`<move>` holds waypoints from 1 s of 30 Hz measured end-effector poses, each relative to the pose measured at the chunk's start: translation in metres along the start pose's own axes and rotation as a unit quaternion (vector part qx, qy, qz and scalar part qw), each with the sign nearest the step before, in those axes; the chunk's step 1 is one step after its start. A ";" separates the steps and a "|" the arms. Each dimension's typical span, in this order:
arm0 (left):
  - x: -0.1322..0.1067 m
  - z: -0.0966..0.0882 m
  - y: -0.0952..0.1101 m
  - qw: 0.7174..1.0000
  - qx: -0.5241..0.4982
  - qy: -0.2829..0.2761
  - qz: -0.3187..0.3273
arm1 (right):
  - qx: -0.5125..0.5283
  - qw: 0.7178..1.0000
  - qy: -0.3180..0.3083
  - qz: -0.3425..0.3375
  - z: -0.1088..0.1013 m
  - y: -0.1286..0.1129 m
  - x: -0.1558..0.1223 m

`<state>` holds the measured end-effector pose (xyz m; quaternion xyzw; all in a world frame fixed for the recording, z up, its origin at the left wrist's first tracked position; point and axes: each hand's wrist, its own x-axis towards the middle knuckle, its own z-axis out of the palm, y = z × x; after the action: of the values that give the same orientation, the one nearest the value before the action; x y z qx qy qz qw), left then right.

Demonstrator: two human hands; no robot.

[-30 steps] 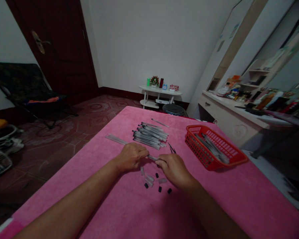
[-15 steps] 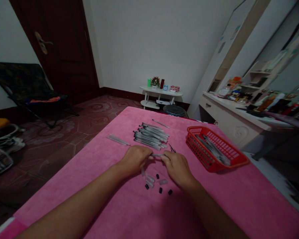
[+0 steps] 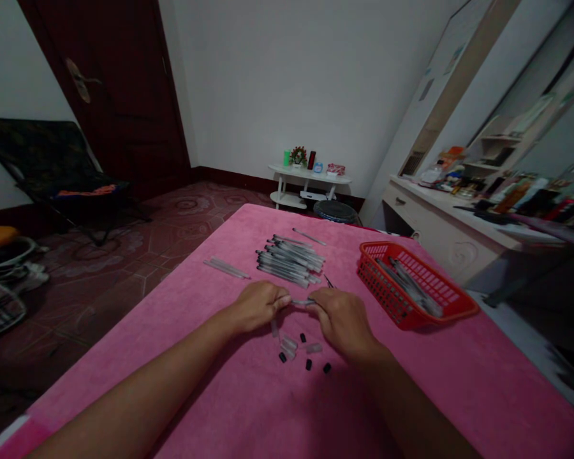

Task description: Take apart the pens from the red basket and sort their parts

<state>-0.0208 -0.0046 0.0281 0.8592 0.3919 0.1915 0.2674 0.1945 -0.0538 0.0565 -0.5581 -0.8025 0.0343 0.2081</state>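
Observation:
A slim clear pen [image 3: 300, 301] is stretched level between my two hands. My left hand [image 3: 258, 306] pinches its left end, and my right hand [image 3: 343, 319] grips its right end, fingers closed. Just below lie several clear caps [image 3: 288, 346] and several short black pieces [image 3: 309, 364]. Beyond my hands rests a pile of clear pens with black ends [image 3: 289, 260]. To the left are a few clear tubes [image 3: 226, 268], and one thin dark-tipped rod [image 3: 309, 236] lies behind the pile. Thin dark pieces [image 3: 329, 281] poke out beyond my right hand.
A red plastic basket [image 3: 387, 306] holding more pens stands on the right of the pink-covered table [image 3: 196, 376]. Farther off are a low white shelf [image 3: 280, 171], a cluttered dresser [image 3: 459, 223] at right, and a folding chair [image 3: 43, 159] at left.
My right hand has turned slightly, its fingers now lying more over the pen's right end. My left hand has shifted very little, and the things on the table have stayed put.

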 end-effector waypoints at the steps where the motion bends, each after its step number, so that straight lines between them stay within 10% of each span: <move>1: 0.000 0.001 -0.004 0.997 -0.078 -0.011 -0.020 | -0.019 0.999 0.026 -0.009 -0.003 0.004 0.000; 5: 0.004 0.005 -0.018 0.897 -0.435 0.061 -0.047 | 0.016 0.997 0.081 0.005 -0.004 0.013 0.002; 8: 0.009 0.006 -0.021 0.772 -0.616 0.154 -0.036 | 0.095 0.995 0.004 0.015 0.009 0.004 0.001; 11: 0.010 0.005 -0.020 0.705 -0.686 0.178 -0.031 | 0.139 0.988 -0.062 0.019 0.025 -0.012 -0.002; 19: 0.007 0.010 -0.012 0.672 -0.717 0.182 -0.037 | 0.246 0.966 -0.049 0.062 0.041 -0.017 -0.004; 25: 0.009 0.019 -0.007 0.671 -0.717 0.182 -0.050 | 0.476 0.867 -0.025 0.144 0.047 -0.014 0.001; 30: 0.009 0.022 -0.004 0.674 -0.710 0.194 -0.053 | 0.446 0.880 0.002 0.162 0.043 -0.016 0.002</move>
<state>-0.0055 -0.0024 0.0099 0.3314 0.2259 0.5601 0.7249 0.1638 -0.0500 0.0225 -0.5287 -0.5998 0.4212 0.4281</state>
